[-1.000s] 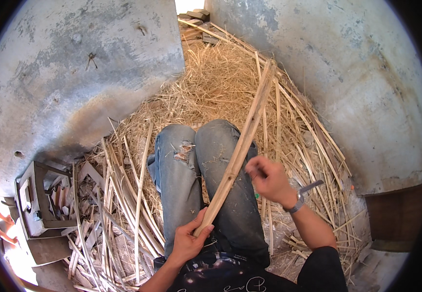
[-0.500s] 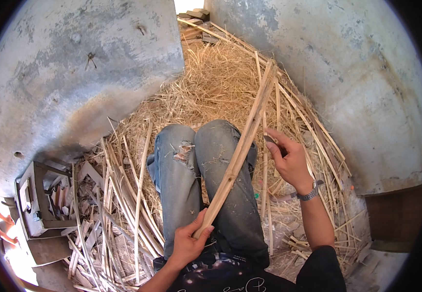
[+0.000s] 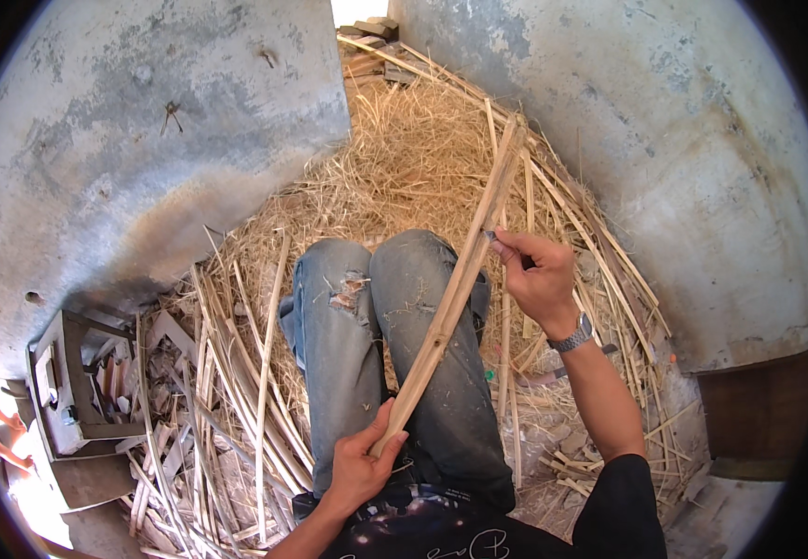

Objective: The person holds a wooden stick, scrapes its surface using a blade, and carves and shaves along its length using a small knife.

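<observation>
A long tan bamboo strip [image 3: 461,284] with darker marks along it lies slantwise over my right thigh, its far end up by the shavings. My left hand [image 3: 364,461] is closed round its near end in my lap, thumb on top. My right hand [image 3: 539,279] is closed in a pinch on a small dark blade-like piece [image 3: 489,236], whose tip is at the strip's right edge, above its middle. Most of that piece is hidden by my fingers, so its exact kind is unclear.
Curly shavings [image 3: 404,158] cover the ground ahead. Loose thin strips [image 3: 245,373] lie on my left, more strips [image 3: 599,242] along the right. Grey curved walls [image 3: 162,121] close in on both sides. A broken wooden frame [image 3: 78,382] stands at lower left.
My right hand has moved up and left, bringing the small dark piece from beside the bamboo strip to its edge. My left hand keeps its hold.
</observation>
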A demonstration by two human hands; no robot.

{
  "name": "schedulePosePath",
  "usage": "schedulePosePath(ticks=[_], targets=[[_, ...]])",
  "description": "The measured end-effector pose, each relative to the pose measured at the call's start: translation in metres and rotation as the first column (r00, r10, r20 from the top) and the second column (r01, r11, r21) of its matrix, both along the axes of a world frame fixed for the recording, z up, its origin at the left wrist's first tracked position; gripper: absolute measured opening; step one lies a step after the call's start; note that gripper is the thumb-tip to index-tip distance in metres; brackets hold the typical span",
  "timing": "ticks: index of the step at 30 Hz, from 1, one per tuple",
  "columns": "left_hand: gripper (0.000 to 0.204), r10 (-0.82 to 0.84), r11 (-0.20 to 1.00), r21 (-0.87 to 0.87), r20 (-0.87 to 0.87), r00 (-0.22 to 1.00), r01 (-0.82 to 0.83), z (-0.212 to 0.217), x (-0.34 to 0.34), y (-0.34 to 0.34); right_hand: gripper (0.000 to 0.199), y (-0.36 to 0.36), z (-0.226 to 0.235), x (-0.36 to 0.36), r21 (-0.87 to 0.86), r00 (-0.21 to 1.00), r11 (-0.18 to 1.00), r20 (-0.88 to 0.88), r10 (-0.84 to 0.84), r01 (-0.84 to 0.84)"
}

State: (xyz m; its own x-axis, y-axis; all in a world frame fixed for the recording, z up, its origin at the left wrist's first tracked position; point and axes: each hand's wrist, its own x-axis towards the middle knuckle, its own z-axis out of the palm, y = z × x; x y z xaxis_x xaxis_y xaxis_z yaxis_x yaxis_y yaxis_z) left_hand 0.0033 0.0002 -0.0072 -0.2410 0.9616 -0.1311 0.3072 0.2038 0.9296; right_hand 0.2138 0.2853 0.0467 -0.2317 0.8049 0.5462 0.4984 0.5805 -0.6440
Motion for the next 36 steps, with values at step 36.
schedulePosePath(ticks=[36], targets=[[0.054, 0.023, 0.999, -0.024, 0.121, 0.992, -0.02, -0.01, 0.0, -0.002, 0.016, -0.036, -0.018, -0.003, -0.001, 0.971, 0.987, 0.18, 0.159, -0.162]])
